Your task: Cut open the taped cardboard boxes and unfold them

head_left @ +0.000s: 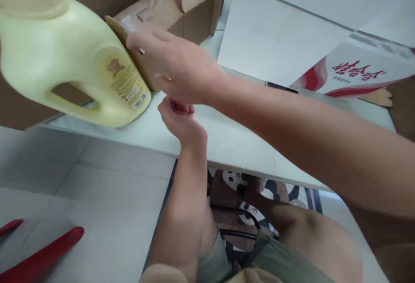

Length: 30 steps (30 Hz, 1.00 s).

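Observation:
My right hand point(181, 64) reaches across from the right above the table point(240, 144), its fingers stretched out and apart, slightly blurred, with nothing visible in them. Just below it, my left hand point(180, 120) is turned up with the fingers curled in toward the palm. The right hand partly covers it, so what the left may hold is hidden. Left of both hands stands a large pale yellow jug point(94, 53) with a moulded handle and a printed label. Behind the right fingers is a brown cardboard box point(197, 19) with raised flaps.
A white carton point(259, 32) with red lettering stands at the back right. A thin dark object point(282, 87) lies beside it, partly behind my right forearm. Red plastic pieces point(48, 252) show at lower left over the tiled floor. A panda-patterned mat point(233, 179) lies below the table edge.

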Available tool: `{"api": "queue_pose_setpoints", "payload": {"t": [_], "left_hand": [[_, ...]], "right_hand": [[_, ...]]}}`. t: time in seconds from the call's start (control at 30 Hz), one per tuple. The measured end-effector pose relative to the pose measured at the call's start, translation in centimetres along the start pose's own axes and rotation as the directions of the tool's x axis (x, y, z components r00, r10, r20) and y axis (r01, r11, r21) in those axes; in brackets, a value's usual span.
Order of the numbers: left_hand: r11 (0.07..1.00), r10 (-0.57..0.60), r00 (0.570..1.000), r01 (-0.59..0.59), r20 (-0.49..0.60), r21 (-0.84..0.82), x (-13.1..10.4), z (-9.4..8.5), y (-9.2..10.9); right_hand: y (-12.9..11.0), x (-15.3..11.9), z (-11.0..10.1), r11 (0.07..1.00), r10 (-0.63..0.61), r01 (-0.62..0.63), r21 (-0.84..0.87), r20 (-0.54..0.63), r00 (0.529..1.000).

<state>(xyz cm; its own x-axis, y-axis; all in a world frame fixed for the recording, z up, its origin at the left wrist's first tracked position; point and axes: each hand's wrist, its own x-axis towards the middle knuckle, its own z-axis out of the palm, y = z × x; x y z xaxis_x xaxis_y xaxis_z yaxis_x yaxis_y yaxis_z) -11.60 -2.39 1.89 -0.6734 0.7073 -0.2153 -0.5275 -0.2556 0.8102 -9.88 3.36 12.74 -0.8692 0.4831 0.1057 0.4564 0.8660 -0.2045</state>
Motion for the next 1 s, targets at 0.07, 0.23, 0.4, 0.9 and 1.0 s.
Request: {"api": "queue_pose_setpoints", "payload": {"t": [0.07,0.23,0.4,0.9,1.0], "left_hand": [[0.999,0.047,0.998,-0.048,-0.045,-0.024,0.2,-0.1,0.8],[0.972,0.127,0.965,-0.167,-0.229,-0.166,0.1,0.7,1.5],[0.94,0.12,0.958,-0.194,-0.261,-0.279,0.0,1.3,1.0],[0.718,0.692,0.63,-0.652,-0.354,0.245,-1.3,0.9,1.4],[0.738,0.672,0.712,-0.62,-0.204,0.266,-1.0,0.7,0.7]], "right_hand": [[0.4,3.1,0.8,1.0,0.007,-0.008,-0.014,-0.071,0.997],[1.9,8.7,2.9,0.991,0.123,-0.117,0.068,-0.091,0.988],[1.7,10.6,4.3,0.973,0.165,-0.135,0.186,-0.16,0.973],[8.2,-9.9,4.3,0.912,0.346,-0.081,0.402,-0.647,0.679],[7.7,-18.2,4.7,0.909,0.339,0.004,0.418,-0.744,0.576]]}}
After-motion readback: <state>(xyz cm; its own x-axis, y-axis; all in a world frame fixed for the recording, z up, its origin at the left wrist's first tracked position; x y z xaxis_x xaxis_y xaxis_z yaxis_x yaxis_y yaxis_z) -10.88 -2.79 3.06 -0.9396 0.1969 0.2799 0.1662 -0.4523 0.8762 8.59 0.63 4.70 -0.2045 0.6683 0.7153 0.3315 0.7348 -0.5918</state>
